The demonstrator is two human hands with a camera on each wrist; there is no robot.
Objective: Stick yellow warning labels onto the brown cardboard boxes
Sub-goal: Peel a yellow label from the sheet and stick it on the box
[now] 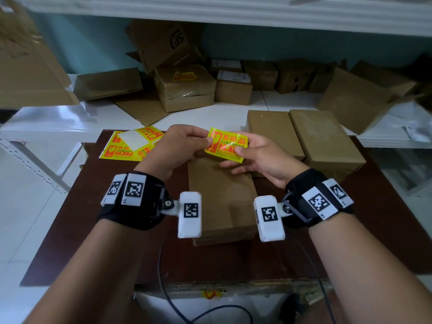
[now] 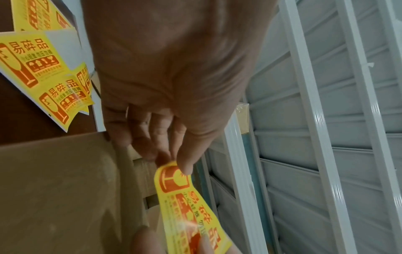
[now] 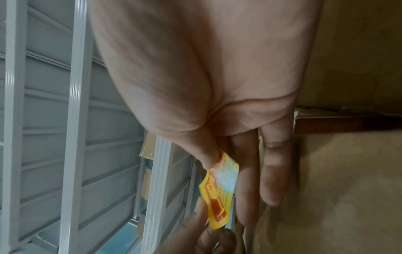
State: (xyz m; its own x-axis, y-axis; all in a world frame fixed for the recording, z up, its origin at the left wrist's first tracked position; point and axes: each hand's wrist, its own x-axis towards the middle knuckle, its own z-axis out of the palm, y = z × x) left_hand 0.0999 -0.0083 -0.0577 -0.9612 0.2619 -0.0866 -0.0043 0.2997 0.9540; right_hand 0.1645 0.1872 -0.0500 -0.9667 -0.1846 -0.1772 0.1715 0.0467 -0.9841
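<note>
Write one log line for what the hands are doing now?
left hand: pinches label | right hand: pinches label | label: above box, not stuck

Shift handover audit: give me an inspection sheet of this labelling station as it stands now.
Surface: dark brown table, white shelf behind it.
Job's things: yellow label held in the air over the near cardboard box; two more boxes lie side by side, right of it; label sheets at the table's far left.
Clutter: loose cardboard boxes on the shelf, one already labelled; flattened cardboard.
Grippers: left hand pinches the label's left end, right hand pinches its lower right edge.
Cables: dark cable hanging below the table's near edge.
Surroundings: white metal shelving, pale floor.
</note>
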